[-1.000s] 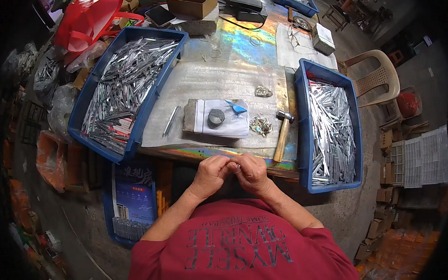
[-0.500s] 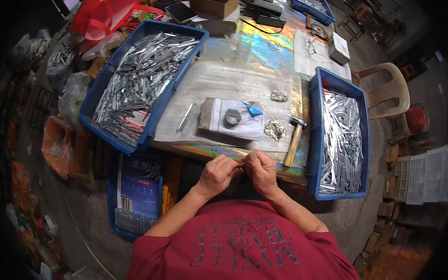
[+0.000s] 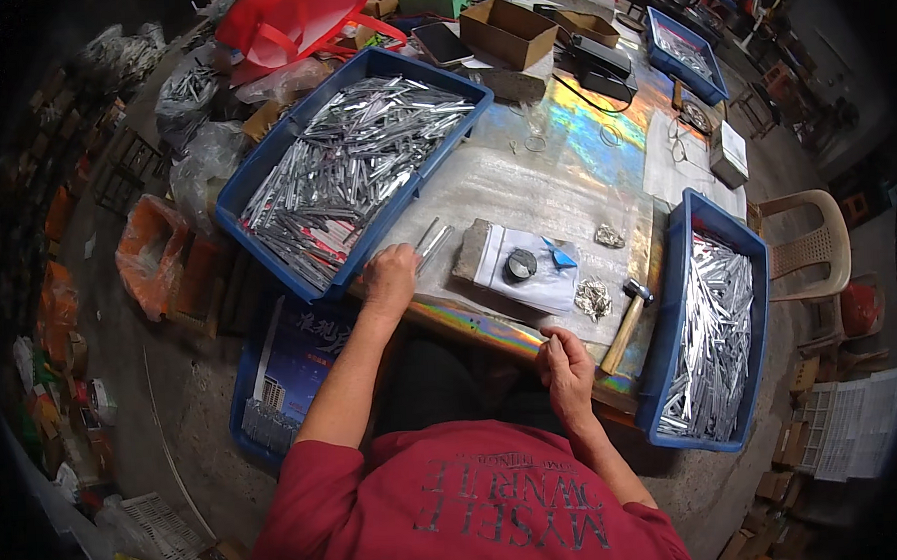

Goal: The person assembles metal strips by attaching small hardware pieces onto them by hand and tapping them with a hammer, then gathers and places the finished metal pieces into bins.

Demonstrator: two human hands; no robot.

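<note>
My left hand [image 3: 390, 275] is at the table's front edge, beside the right corner of a large blue bin [image 3: 441, 158] of metal strips. Its fingers are curled and pressed together, with the tips hidden. Just right of it lie a few thin metal strips [image 3: 435, 243]. My right hand [image 3: 566, 363] is closed in a pinch in front of the table edge; what it holds, if anything, is too small to make out. Ahead of it, a block wrapped in white paper [image 3: 546, 293] bears a round dark grey piece [image 3: 520, 265] and a folded blue scrap [image 3: 560, 255].
A hammer [image 3: 626, 327] with a wooden handle lies right of a small pile of shiny bits [image 3: 593, 299]. A second blue bin [image 3: 676, 260] of strips stands at the right edge. Behind are cardboard boxes [image 3: 506, 35], a red bag [image 3: 287, 27] and a chair [image 3: 805, 239].
My hands were together in front of the table and have parted. My left hand has moved forward and left to the strips; my right hand has moved right. The view has shifted.
</note>
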